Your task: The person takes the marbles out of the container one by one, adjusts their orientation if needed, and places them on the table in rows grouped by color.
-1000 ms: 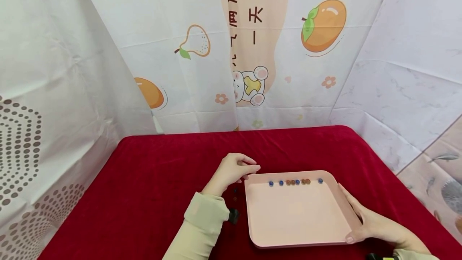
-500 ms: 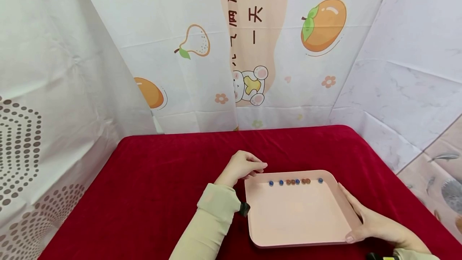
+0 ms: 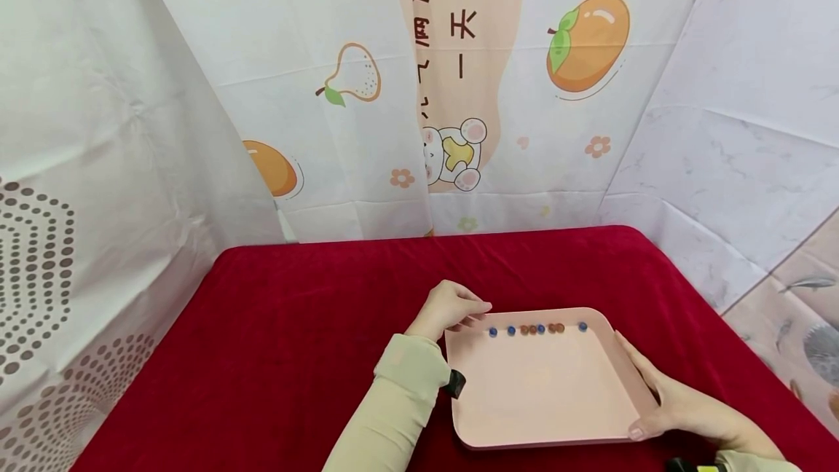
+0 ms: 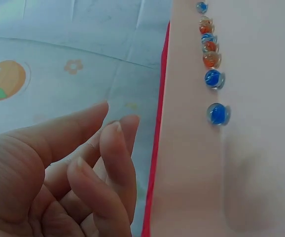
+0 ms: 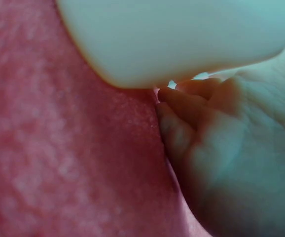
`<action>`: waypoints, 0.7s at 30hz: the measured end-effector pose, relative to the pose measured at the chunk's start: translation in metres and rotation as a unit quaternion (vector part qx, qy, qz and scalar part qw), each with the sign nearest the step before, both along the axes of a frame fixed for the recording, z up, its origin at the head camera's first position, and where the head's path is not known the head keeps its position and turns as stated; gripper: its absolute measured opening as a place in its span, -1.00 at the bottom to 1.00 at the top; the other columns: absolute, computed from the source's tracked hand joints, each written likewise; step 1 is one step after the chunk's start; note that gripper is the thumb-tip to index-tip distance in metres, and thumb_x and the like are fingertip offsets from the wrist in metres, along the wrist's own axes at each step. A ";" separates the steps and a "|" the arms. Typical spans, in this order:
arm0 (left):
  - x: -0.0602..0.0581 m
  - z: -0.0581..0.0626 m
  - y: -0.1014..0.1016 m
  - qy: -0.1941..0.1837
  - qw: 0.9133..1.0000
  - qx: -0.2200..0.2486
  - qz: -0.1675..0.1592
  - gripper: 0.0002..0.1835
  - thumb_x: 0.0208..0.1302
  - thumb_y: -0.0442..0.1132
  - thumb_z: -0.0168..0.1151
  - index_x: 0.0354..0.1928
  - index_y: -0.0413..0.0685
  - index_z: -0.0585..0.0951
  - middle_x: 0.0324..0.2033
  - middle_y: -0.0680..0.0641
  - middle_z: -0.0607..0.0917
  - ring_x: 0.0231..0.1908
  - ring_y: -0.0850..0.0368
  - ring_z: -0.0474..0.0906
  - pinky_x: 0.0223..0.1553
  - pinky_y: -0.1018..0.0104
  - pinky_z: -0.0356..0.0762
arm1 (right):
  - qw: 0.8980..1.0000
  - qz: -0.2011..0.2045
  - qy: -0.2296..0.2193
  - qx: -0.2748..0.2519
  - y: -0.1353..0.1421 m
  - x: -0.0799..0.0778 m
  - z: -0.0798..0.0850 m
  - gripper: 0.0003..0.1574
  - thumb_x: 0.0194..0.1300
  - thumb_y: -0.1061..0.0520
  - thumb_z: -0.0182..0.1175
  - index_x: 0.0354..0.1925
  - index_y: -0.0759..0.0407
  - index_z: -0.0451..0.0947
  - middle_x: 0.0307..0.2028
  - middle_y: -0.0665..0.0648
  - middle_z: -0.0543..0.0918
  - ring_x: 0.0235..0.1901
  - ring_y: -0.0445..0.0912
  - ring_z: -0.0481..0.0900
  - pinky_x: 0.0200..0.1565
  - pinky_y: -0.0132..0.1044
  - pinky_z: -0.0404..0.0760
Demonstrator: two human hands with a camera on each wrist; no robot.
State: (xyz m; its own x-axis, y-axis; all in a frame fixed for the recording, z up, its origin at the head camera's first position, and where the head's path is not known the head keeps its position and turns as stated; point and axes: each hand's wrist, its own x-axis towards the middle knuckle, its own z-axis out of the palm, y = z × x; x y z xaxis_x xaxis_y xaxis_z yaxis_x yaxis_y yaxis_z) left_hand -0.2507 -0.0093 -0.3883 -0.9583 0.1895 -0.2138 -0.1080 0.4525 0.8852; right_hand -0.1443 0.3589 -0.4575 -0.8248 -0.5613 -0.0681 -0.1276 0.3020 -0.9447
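Observation:
A pink rectangular tray (image 3: 544,392) lies on the red cloth, with several blue and orange glass marbles in a row along its far wall. A blue marble (image 4: 217,114) is nearest my left hand, and orange ones (image 4: 211,59) sit farther along. Over the tray's far left corner hovers my left hand (image 3: 454,308). Its fingers are loosely bent, with a gap between thumb and fingertips and no marble visible there in the left wrist view. My right hand (image 3: 675,403) grips the tray's right side, thumb at the near right corner; its fingers (image 5: 182,106) reach against the outer wall.
Red cloth (image 3: 262,355) covers the table, which stretches to the left of the tray and behind it. A printed white curtain (image 3: 367,130) hangs behind the table. My left sleeve (image 3: 409,377) crosses the tray's left edge.
My left hand has shifted right, from beside the tray's left corner to over it. Two small marbles seen on the cloth earlier are now out of sight near the left forearm. My right hand stays put.

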 end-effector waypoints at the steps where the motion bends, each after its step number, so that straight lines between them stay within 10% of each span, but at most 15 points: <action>1: 0.001 0.000 0.001 0.000 1.000 -0.002 -0.002 -0.84 0.16 -0.09 0.46 -0.34 -0.02 0.80 -0.48 -0.03 0.80 -0.46 0.14 0.74 -0.49 0.37 0.59 | 1.000 0.000 0.003 0.001 0.000 0.000 0.000 0.46 0.06 0.28 0.27 0.57 -0.18 -0.49 0.48 -0.33 -0.13 0.24 -0.51 0.11 0.06 -0.58 0.34; 21: 0.011 -0.019 0.024 -0.003 0.999 -0.032 -0.022 -0.87 0.12 -0.23 0.49 -0.29 -0.08 0.79 -0.52 0.00 0.76 -0.59 0.13 0.65 -0.57 0.36 0.60 | 1.000 -0.012 -0.007 0.013 0.000 0.000 0.002 0.46 0.05 0.25 0.29 0.57 -0.22 -0.48 0.43 -0.40 -0.07 0.22 -0.53 0.12 0.05 -0.57 0.35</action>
State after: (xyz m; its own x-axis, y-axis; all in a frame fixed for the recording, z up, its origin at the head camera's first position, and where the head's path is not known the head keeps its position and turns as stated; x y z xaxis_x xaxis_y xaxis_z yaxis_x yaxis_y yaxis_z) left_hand -0.2397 0.0148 -0.4069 -0.9482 0.2170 -0.2320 -0.0917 0.5123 0.8539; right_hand -0.1440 0.3585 -0.4550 -0.8371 -0.5389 -0.0938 -0.1075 0.3302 -0.9378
